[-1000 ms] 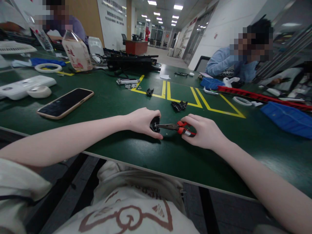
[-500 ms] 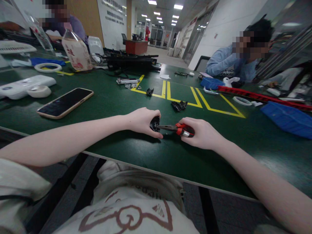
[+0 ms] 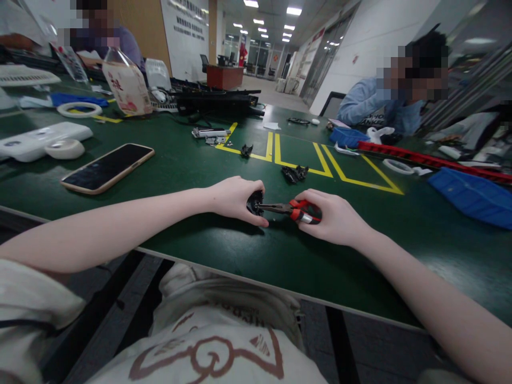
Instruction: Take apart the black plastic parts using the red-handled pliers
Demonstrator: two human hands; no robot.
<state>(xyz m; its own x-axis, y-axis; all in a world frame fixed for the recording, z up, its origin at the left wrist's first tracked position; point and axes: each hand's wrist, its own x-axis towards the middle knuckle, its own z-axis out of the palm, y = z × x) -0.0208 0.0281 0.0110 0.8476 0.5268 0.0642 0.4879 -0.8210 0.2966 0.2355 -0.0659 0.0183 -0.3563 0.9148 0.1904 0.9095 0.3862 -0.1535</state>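
Observation:
My left hand [image 3: 238, 201] is wrapped round a small black plastic part [image 3: 254, 202] just above the green table [image 3: 224, 250]. Red-and-black needle-nose pliers [image 3: 299, 210] are gripped in my right hand [image 3: 332, 217], their jaws pointing left. The jaw tips reach into the open side of the black part; whether they pinch anything there cannot be made out. Beyond my hands lie crumpled-looking black pieces [image 3: 295, 174] and a smaller black fragment [image 3: 246, 151].
A phone [image 3: 108, 168] lies left of my forearm, near a white device [image 3: 44, 140]. Farther back are a pink-labelled bottle [image 3: 127, 88], black panels [image 3: 216, 101] and small metal parts [image 3: 210, 133]. Blue trays [image 3: 476, 194] and a red strip [image 3: 432, 159] lie right. Two people sit across the table.
The pliers and my right hand have shifted very slightly, with the jaw tips still at the black part. My left hand keeps its hold in nearly the same place.

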